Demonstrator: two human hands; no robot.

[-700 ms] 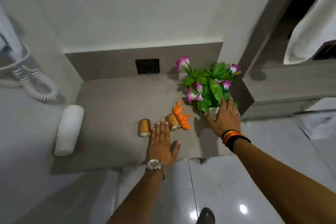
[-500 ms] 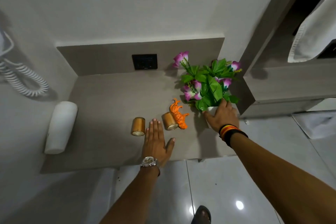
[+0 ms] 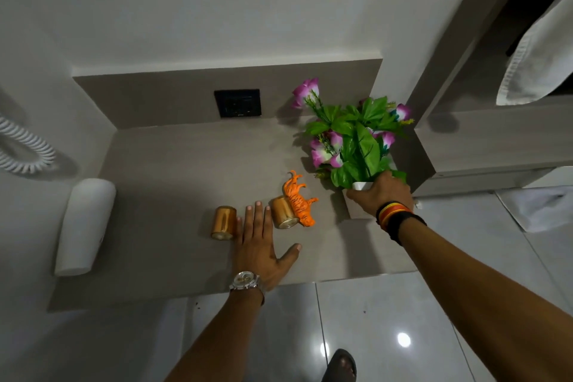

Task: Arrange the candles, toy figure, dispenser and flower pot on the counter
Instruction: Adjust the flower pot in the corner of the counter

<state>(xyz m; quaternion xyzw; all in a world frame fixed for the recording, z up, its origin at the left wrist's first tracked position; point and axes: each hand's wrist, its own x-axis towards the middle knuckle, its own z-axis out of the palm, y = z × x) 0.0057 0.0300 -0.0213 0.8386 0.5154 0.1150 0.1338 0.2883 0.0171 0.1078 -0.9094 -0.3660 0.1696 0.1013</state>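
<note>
Two gold candles lie on their sides on the grey counter (image 3: 173, 177): one (image 3: 222, 223) left of my left hand, the other (image 3: 282, 213) right of it. An orange toy tiger (image 3: 298, 199) leans against the right candle. My left hand (image 3: 259, 250) rests flat on the counter between the candles, fingers spread, holding nothing. My right hand (image 3: 379, 194) is closed around the white flower pot (image 3: 361, 185), whose green leaves and pink flowers (image 3: 350, 136) rise above it at the counter's right end. The white dispenser (image 3: 83, 226) lies along the counter's left edge.
A black wall socket (image 3: 237, 103) sits in the backsplash. A coiled white cord (image 3: 24, 149) hangs on the left wall. A grey shelf unit (image 3: 496, 146) with a white towel (image 3: 539, 65) stands to the right. Glossy floor tiles lie below the counter's front edge.
My right hand has closed from an open reach onto the flower pot. My left hand stayed flat on the counter. The view shifted slightly.
</note>
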